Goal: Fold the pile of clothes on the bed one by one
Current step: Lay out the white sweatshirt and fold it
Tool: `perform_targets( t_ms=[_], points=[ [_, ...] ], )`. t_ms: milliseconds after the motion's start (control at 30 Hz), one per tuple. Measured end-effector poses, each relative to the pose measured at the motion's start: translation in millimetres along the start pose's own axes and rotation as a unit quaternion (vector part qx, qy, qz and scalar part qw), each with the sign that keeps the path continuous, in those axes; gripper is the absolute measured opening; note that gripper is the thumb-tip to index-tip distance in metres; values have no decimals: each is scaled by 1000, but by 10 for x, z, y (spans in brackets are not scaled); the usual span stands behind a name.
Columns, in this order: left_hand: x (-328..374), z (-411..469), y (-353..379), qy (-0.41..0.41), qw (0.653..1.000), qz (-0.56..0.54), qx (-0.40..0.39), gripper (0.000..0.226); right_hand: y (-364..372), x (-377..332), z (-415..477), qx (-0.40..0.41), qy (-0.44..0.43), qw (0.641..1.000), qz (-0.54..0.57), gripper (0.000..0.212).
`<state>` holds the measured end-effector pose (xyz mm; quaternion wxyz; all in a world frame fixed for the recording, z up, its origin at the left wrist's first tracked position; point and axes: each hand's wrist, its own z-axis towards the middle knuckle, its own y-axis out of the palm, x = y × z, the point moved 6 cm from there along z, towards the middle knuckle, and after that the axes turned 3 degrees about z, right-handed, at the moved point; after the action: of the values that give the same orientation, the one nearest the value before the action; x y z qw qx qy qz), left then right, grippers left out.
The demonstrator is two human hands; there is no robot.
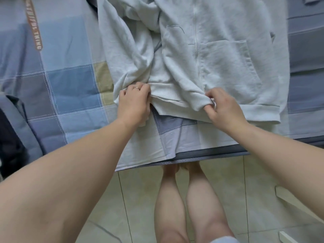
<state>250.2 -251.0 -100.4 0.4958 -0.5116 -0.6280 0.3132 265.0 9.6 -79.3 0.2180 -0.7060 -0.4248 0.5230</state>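
At centre, hoodie (219, 55): spread on checked quilt (70, 85).
Left hand (134, 102): gripping its hem.
Right hand (224, 109): pinching its lower edge.

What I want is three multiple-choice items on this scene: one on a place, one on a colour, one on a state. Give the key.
1. The pale grey zip-front hooded sweatshirt lies: A on the tiled floor; B on the blue checked bedsheet; C on a chair.
2. The lettered strip on the bedsheet is: A green; B black; C orange-brown.
3. The right hand: A pinches a fold of the sweatshirt; B hangs open; C rests on the floor.
Key: B, the sheet shows around it; C, its colour is plain at upper left; A, its fingers curl on cloth.
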Motion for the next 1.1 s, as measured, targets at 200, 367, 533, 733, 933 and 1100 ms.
perform_targets(
  t_ms=[200,367,533,733,933,1100],
  points=[
    [29,-260,-221,25,997,-68,-23,11,-237,-39,-171,-1,-17,1000,4,23],
    [6,-459,-133,-4,994,-28,-104,8,-307,101,-303,-36,-2,999,-6,16],
    [40,-585,-33,-46,993,33,-105,7,-202,67,-471,-105,-33,993,-41,34],
    [-215,-783,11,-121,985,59,-107,5,278,-278,-358,-177,-100,969,-137,78],
    [-743,-1333,-24,-248,959,47,-132,8,686,-255,-200,-262,-63,927,-261,62],
    [-687,-1329,113,-280,948,-129,-82,50,839,-480,-109,-197,-136,923,-301,77]
  ],
)
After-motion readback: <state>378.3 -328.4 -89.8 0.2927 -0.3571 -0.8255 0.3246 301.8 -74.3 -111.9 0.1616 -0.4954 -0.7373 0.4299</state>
